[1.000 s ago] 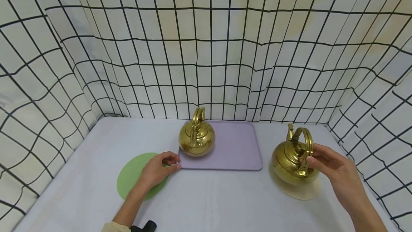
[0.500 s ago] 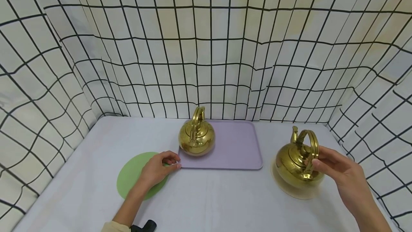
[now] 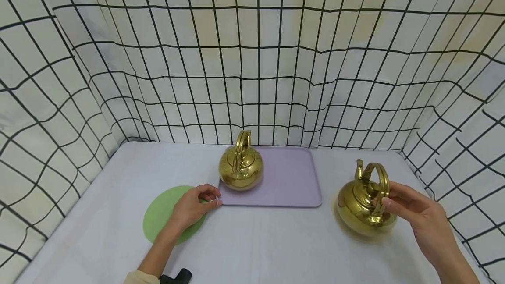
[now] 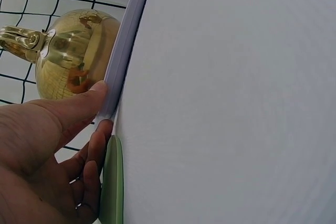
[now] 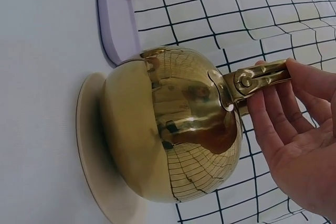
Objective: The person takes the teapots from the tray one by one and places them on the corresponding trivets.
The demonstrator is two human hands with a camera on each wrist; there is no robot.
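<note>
My right hand (image 3: 420,216) grips the hooped handle of a shiny brass teapot (image 5: 184,124). This teapot sits low over a round beige mat (image 5: 89,156), its spout pointing away; in the head view it covers most of the mat. My left hand (image 3: 193,209) reaches across a round green mat (image 3: 161,218) and pinches the near left corner of a lilac tray (image 3: 292,179). In the left wrist view the thumb (image 4: 94,90) lies on the tray's rim, fingers curled below it. A second brass teapot (image 3: 241,170) stands on the tray's left end, handle up.
A white cloth (image 3: 252,249) covers the table. Behind and at both sides rise white cloth walls with a black grid (image 3: 272,69). A black strap piece (image 3: 181,276) shows by the left wrist.
The right hand has moved the teapot slightly right, then lowered it toward the beige mat, hiding more of the mat. The left hand, tray and second teapot hold their places.
</note>
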